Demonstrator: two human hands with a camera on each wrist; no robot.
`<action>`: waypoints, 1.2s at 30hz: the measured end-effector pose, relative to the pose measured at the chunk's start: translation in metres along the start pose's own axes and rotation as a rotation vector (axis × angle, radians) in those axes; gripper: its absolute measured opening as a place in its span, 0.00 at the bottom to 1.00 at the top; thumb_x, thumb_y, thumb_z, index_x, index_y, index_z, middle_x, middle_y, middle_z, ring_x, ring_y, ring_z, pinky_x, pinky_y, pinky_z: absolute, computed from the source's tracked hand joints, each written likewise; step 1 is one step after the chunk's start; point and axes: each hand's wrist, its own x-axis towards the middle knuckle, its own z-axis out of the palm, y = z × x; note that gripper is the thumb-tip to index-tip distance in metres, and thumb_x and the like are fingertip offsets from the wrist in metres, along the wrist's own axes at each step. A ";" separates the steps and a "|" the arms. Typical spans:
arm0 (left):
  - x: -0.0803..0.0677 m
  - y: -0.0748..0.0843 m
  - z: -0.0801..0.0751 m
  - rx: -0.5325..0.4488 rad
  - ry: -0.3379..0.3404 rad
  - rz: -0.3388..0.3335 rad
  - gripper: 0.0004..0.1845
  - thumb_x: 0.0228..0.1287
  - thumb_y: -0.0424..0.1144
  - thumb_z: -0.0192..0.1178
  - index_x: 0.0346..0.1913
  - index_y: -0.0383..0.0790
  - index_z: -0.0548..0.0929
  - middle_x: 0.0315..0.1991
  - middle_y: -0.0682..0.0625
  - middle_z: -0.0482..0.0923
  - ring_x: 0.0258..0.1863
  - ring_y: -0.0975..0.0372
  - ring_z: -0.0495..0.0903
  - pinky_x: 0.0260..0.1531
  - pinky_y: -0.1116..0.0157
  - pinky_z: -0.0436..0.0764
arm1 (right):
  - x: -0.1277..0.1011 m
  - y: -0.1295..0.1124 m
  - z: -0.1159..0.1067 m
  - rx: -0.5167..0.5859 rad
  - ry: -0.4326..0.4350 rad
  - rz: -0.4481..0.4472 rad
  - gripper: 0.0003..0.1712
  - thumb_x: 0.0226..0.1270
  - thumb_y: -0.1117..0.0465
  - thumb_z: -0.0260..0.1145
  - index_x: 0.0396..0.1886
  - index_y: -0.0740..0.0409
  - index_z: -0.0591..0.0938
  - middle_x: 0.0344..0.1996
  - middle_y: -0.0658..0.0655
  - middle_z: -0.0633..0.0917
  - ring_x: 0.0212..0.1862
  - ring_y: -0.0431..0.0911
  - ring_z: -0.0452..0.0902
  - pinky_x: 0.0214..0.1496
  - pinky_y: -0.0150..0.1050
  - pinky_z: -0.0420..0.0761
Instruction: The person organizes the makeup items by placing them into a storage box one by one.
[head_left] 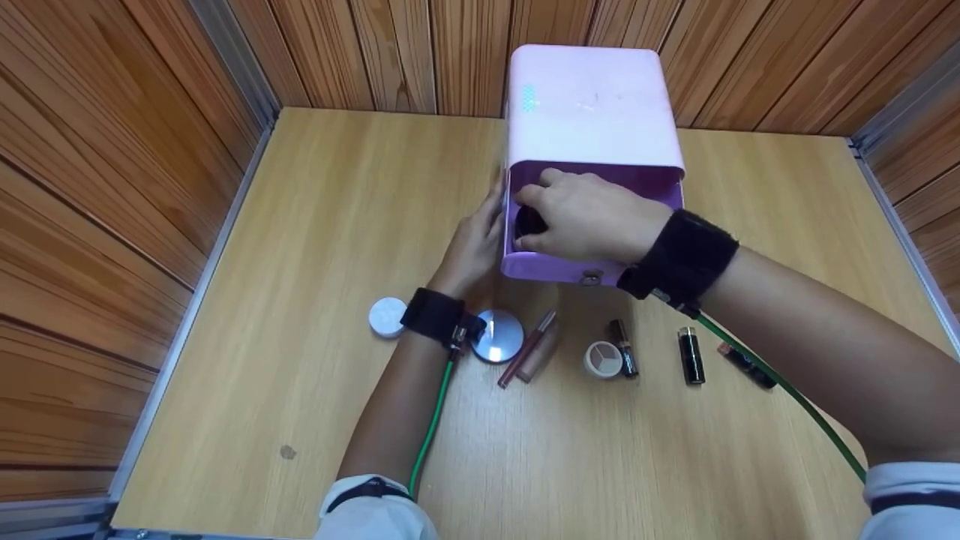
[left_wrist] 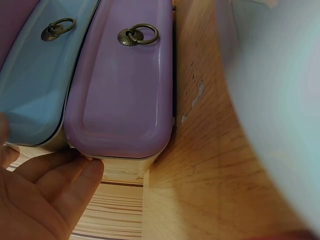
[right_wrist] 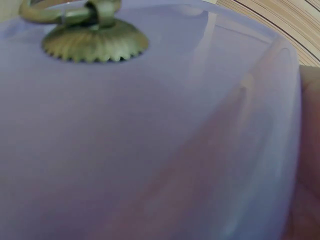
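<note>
The right hand is gripping a dark object between fingers and thumb, a purple drawer surrounding them, while the left hand is resting extended fingers against the pink cabinet.

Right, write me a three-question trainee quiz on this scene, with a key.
1. Multiple choice: which hand reaches into the open drawer? A) left B) right C) both
2. Count: how many ring pulls show in the left wrist view?
3. True or false: the left hand touches the side of the pink drawer cabinet.

Key:
1. B, the right hand, its fingers around a dark object.
2. Two, one on a blue drawer front, one on a purple drawer front.
3. True.
</note>
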 end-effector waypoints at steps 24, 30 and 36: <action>0.000 0.001 0.001 0.007 -0.012 -0.006 0.30 0.79 0.46 0.43 0.77 0.66 0.48 0.69 0.50 0.66 0.64 0.62 0.68 0.64 0.65 0.67 | 0.002 0.002 0.000 0.030 -0.022 -0.002 0.32 0.61 0.41 0.67 0.59 0.54 0.75 0.43 0.55 0.73 0.41 0.51 0.74 0.43 0.46 0.77; 0.001 0.001 0.001 -0.002 -0.013 -0.014 0.29 0.79 0.47 0.43 0.76 0.67 0.47 0.69 0.51 0.66 0.65 0.62 0.68 0.63 0.66 0.67 | 0.000 0.002 0.001 0.019 -0.018 -0.013 0.31 0.63 0.40 0.66 0.57 0.54 0.75 0.43 0.56 0.73 0.40 0.52 0.74 0.42 0.47 0.77; 0.000 0.000 0.000 -0.001 -0.010 -0.002 0.29 0.79 0.47 0.42 0.77 0.66 0.47 0.69 0.50 0.66 0.65 0.63 0.67 0.64 0.67 0.66 | 0.000 0.002 0.001 0.007 -0.003 -0.038 0.27 0.66 0.40 0.62 0.55 0.54 0.77 0.40 0.55 0.74 0.38 0.51 0.74 0.41 0.46 0.76</action>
